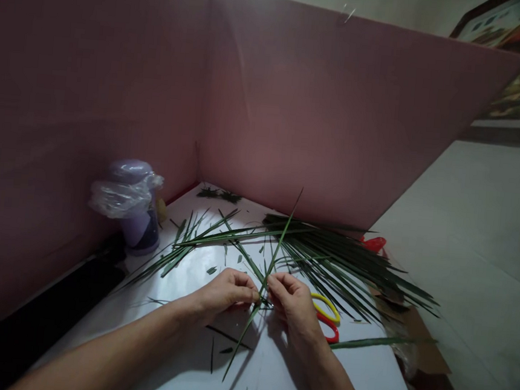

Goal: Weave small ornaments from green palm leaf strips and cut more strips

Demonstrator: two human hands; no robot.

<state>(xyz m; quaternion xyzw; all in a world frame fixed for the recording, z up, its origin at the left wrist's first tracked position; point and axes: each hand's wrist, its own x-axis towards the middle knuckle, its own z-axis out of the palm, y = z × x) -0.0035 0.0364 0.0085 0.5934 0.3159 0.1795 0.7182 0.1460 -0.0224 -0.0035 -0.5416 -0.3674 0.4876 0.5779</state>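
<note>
My left hand (233, 291) and my right hand (294, 298) meet over the middle of the white table. Between them are long green leaf strips (283, 236) that cross each other. The fingers of each hand are pinched on the strips where they cross; one strip points up and away, its other end down toward me. Exactly how the strips are joined is hidden by my fingertips. Scissors with one yellow and one red handle loop (330, 335) lie just right of my right hand, their blades mostly covered by it.
A big pile of long leaves (336, 256) spreads over the right back, some past the edge. More strips (187, 243) and small cuttings lie left. A purple bottle wrapped in clear plastic (138, 208) stands at the left edge. Pink panels (317, 115) enclose the back and left.
</note>
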